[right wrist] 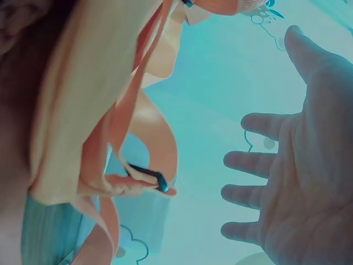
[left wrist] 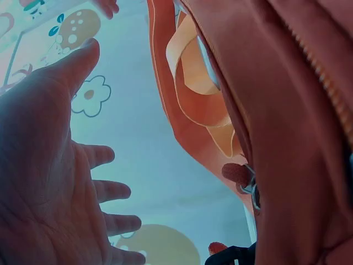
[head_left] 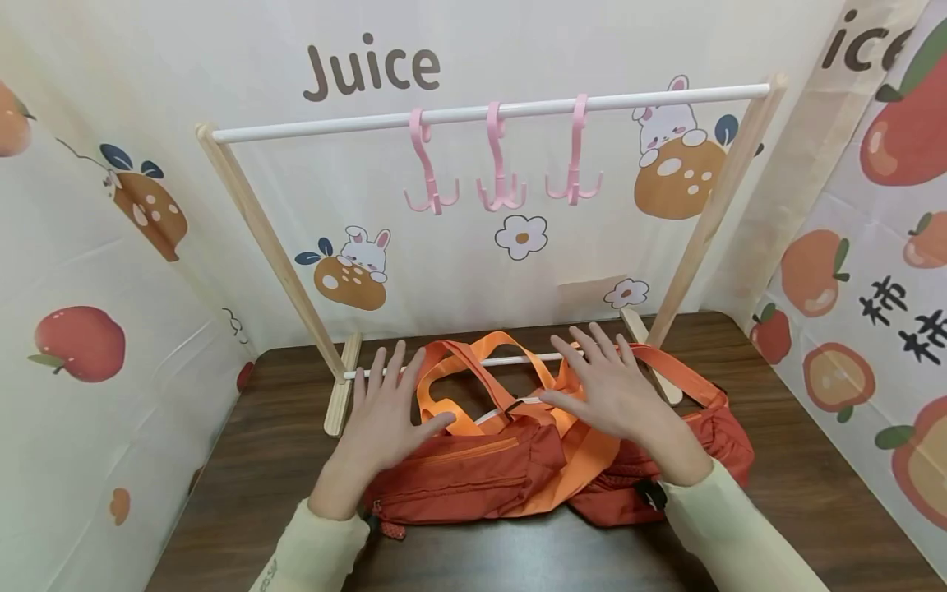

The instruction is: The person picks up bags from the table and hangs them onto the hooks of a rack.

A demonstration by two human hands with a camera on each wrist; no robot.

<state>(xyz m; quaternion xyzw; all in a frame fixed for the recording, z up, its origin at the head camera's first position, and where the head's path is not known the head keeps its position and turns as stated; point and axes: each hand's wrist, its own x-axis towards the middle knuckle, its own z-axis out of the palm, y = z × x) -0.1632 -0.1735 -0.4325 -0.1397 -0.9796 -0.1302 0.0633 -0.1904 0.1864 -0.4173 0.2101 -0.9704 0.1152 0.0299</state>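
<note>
Both hands are held out over the table with fingers straight and spread, holding nothing. My left hand [head_left: 383, 419] hovers above the left end of a rust-red zippered waist bag [head_left: 466, 485]. Over a second rust-red bag [head_left: 728, 440] on the right is my right hand [head_left: 610, 386], partly covering it. Bright orange straps [head_left: 503, 341] loop up behind the bags, and a wide orange band [head_left: 580, 473] lies between them. In the left wrist view, the open palm [left wrist: 49, 165] is apart from the red bag; the right wrist view shows the other palm [right wrist: 309, 182] apart from the straps.
A wooden rack with a white top rail [head_left: 333, 126] stands behind the bags on the dark wooden table [head_left: 244, 485]. Three pink hooks [head_left: 499, 164] hang from the rail. Its lower white bar [head_left: 521, 359] runs behind the straps. Printed fruit curtains surround the table.
</note>
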